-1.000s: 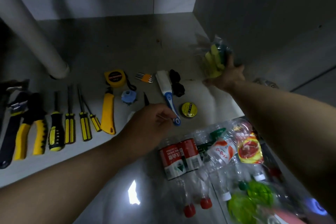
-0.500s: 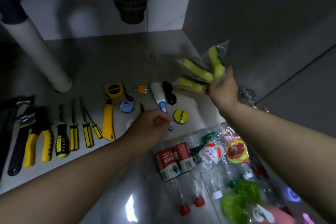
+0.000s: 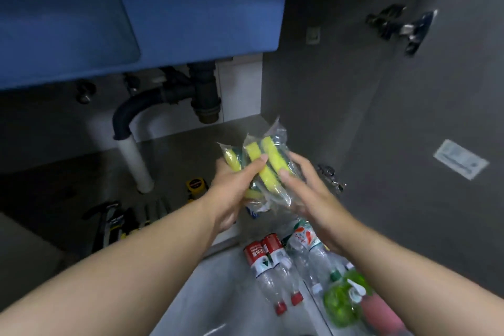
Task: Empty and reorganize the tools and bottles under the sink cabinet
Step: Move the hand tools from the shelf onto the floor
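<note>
sponge packs [image 3: 268,169]: clasped by left hand [image 3: 231,188] and right hand [image 3: 308,191], frame centre; tools [image 3: 117,222] arranged lower left, bottles [image 3: 270,267] unsorted.

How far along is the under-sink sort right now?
Done: hand tools lie in a row on the cabinet floor beside the yellow tape measure. In hand: left hand and right hand both grip the clear plastic packs of yellow sponges, lifted off the floor. Left: placing those packs, and the empty clear plastic bottles lying piled outside the cabinet.
</note>
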Demonstrator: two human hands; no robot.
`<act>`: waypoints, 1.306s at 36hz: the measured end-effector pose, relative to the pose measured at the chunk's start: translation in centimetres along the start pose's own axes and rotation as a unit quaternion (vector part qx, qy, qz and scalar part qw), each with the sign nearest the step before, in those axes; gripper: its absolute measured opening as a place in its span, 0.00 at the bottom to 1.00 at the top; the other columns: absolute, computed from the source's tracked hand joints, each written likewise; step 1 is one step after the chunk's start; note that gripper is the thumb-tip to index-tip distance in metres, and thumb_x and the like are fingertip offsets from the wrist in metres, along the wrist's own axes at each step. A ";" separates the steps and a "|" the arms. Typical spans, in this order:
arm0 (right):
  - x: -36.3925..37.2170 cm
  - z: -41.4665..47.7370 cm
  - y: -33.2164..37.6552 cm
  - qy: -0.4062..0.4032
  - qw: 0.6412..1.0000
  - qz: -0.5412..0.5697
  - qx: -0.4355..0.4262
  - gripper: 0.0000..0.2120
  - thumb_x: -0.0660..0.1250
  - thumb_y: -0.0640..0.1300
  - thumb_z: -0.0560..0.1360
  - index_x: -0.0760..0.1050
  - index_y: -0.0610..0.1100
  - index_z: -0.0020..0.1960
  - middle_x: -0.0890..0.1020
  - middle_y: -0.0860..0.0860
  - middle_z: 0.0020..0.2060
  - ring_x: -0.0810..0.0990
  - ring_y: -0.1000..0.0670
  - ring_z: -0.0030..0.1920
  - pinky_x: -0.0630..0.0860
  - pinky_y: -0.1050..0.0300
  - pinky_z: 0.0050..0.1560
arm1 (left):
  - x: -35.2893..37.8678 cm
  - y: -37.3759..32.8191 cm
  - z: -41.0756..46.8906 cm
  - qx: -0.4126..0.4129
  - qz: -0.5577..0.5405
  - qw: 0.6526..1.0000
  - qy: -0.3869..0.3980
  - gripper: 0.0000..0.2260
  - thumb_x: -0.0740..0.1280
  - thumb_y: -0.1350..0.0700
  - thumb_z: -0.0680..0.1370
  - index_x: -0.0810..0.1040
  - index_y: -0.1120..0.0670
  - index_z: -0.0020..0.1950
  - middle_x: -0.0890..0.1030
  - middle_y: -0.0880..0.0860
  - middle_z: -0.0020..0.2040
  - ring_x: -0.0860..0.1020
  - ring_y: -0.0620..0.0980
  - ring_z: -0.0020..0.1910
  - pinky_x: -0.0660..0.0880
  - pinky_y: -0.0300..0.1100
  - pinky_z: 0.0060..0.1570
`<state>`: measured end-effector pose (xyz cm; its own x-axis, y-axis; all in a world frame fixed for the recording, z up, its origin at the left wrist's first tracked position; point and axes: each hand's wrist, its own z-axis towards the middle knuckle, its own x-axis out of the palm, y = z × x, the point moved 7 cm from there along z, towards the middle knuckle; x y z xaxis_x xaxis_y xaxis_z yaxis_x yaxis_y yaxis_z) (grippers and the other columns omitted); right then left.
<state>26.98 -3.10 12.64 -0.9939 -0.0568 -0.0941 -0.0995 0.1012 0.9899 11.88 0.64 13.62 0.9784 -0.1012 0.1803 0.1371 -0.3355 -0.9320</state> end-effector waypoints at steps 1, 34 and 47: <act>-0.1 -0.7 0.5 -0.002 1.000 0.018 0.002 0.29 0.66 0.76 0.68 0.68 0.72 0.67 0.76 0.62 0.67 0.76 0.49 0.68 0.71 0.36 0.68 | 0.0 0.1 -0.9 -0.010 0.005 1.000 -0.004 0.31 0.76 0.48 0.75 0.68 0.56 0.73 0.82 0.60 0.62 0.84 0.61 0.55 0.80 0.62 0.57; -3.9 -10.5 3.0 0.035 0.974 0.225 0.023 0.31 0.69 0.39 0.75 0.68 0.60 0.74 0.81 0.47 0.64 0.83 0.42 0.60 0.81 0.41 0.53 | 7.9 1.3 -8.7 0.010 0.107 0.991 0.074 0.38 0.74 0.30 0.64 0.64 0.42 0.67 0.81 0.51 0.60 0.83 0.55 0.56 0.81 0.57 0.56; -11.1 -18.6 -7.5 -0.132 0.943 0.227 0.203 0.20 0.72 0.45 0.70 0.79 0.42 0.61 0.85 0.41 0.48 0.86 0.42 0.43 0.82 0.46 0.43 | 11.6 4.5 -9.8 -0.021 0.371 0.894 0.249 0.23 0.71 0.33 0.73 0.81 0.45 0.61 0.82 0.45 0.59 0.79 0.45 0.58 0.76 0.45 0.58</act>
<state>39.67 -21.71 8.19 -0.9097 0.3286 0.2540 0.3834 0.4297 0.8175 22.30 -11.20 14.59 0.6049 -0.7125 -0.3556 -0.5382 -0.0367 -0.8420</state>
